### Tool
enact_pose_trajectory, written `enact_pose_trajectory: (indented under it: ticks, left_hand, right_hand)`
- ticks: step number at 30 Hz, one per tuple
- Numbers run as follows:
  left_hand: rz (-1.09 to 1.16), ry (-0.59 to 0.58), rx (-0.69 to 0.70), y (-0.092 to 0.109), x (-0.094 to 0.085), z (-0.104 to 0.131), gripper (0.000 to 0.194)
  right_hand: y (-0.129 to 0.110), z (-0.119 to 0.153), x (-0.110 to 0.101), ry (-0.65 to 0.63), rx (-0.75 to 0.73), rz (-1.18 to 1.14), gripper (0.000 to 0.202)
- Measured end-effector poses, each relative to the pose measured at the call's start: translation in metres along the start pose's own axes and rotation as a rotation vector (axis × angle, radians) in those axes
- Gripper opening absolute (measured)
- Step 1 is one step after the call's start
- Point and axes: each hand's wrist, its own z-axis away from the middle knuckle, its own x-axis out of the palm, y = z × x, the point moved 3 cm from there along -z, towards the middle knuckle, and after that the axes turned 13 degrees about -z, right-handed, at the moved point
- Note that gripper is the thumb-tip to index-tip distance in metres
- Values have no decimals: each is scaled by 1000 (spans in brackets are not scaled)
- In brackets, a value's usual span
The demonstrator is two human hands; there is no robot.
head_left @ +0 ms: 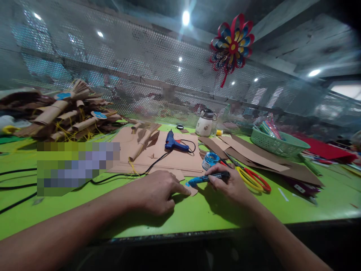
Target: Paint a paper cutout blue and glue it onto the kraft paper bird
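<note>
On the green table lies a small rounded piece of brown cardboard (193, 191) with blue marks on it. My left hand (158, 192) presses it down with the tip of the outstretched index finger; the thumb is apart and the other fingers are curled under. Pinched in my right hand (232, 184) is a blue marker (201, 180), its blue tip at the marks on the cardboard. Just beyond that hand stands a jar of blue paint (210, 161). Yellow-and-red-handled scissors (249, 178) lie close to the right hand's outer side.
A blue glue gun (176, 143) with a black cable rests on stacked cardboard sheets (183, 160). Rolled paper bundles (53, 109) are heaped at left. A bottle (205, 124), more cardboard strips (254, 154) and a green basket (282, 143) stand behind and right.
</note>
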Motion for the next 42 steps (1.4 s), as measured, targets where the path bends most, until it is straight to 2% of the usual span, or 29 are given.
enact_pose_trajectory:
  ticks: [19, 25, 38, 42]
  left_hand:
    - [4, -12, 13, -1, 0, 0, 70]
    - [7, 5, 20, 2, -2, -1, 68]
    - [5, 13, 9, 0, 1, -1, 70]
    - [7, 13, 9, 0, 0, 0, 71]
  right_hand:
    - [2, 0, -3, 21, -26, 7, 12]
    - [-4, 0, 2, -29, -36, 33, 13]
    - [2, 0, -5, 18, -48, 27, 11]
    - [-2, 1, -1, -19, -48, 20, 12]
